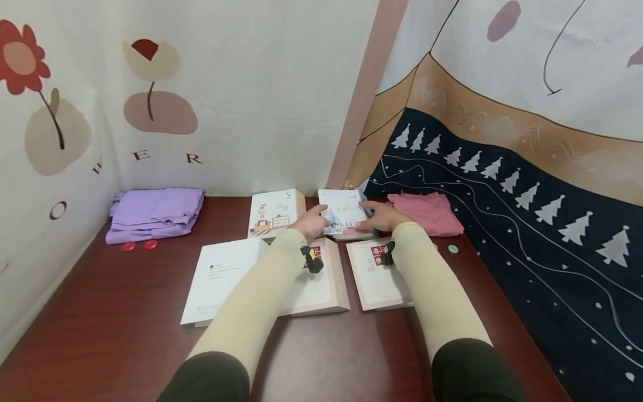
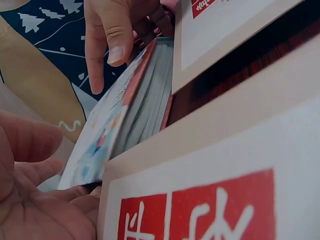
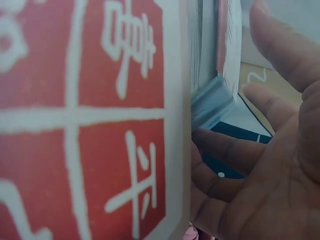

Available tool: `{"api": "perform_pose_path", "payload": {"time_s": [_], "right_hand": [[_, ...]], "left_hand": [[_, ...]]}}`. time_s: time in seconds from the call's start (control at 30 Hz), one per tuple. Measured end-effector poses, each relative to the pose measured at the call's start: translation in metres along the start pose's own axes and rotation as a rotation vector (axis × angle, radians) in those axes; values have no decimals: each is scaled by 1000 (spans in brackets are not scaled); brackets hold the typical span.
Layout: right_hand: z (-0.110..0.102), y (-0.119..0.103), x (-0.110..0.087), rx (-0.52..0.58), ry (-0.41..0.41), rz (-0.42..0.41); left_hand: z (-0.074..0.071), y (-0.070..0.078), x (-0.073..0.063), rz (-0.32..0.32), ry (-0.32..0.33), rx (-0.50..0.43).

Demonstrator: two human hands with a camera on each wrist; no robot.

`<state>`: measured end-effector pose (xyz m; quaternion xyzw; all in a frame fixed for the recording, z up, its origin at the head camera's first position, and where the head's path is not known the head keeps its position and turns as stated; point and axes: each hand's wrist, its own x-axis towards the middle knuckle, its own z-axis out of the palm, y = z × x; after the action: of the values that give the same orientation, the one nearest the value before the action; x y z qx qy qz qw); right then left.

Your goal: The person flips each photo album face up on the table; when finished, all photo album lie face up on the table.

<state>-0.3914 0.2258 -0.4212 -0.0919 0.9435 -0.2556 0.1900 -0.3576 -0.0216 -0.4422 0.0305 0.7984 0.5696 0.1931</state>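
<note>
A book with a white and light-blue illustrated cover point(image 1: 344, 207) lies toward the back of the table, between the two hands. My left hand point(image 1: 311, 222) is at the book's left side; in the left wrist view its fingers point(image 2: 40, 172) lie along the book's edge, thumb raised off the cover. At the right side is my right hand point(image 1: 380, 216), its thumb over the cover. The right wrist view shows its loosely extended fingers point(image 3: 235, 150) by the book's blue corner point(image 3: 215, 102). Closer to me lie two white books with red character blocks point(image 1: 321, 279) point(image 1: 374, 273).
A white book point(image 1: 221, 273) lies front left, partly behind the left sleeve. Behind it is a book with a yellow vehicle drawing point(image 1: 275, 209). Folded purple cloth point(image 1: 156, 215) sits back left, pink cloth point(image 1: 427, 212) back right. Red discs point(image 1: 150, 244) and a green disc point(image 1: 453, 249) lie nearby.
</note>
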Motion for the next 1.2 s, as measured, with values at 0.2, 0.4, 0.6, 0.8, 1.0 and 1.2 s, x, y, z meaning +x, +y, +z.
{"api": "perform_pose_path", "payload": {"time_s": [0.2, 0.4, 0.6, 0.8, 1.0, 1.2], "right_hand": [[-4, 6, -1, 60, -5, -17], [-4, 5, 1, 47, -18, -21], [-5, 1, 1, 19, -8, -39], [-6, 2, -1, 17, -2, -27], [-6, 2, -1, 43, 0, 4], [-4, -2, -3, 32, -3, 24]], "left_hand": [[5, 1, -3, 19, -35, -89], [5, 0, -1, 21, -16, -59], [2, -1, 2, 43, -4, 29], [2, 2, 7, 56, -21, 71], [4, 6, 4, 40, -14, 3], [3, 0, 11, 5, -2, -17]]}}
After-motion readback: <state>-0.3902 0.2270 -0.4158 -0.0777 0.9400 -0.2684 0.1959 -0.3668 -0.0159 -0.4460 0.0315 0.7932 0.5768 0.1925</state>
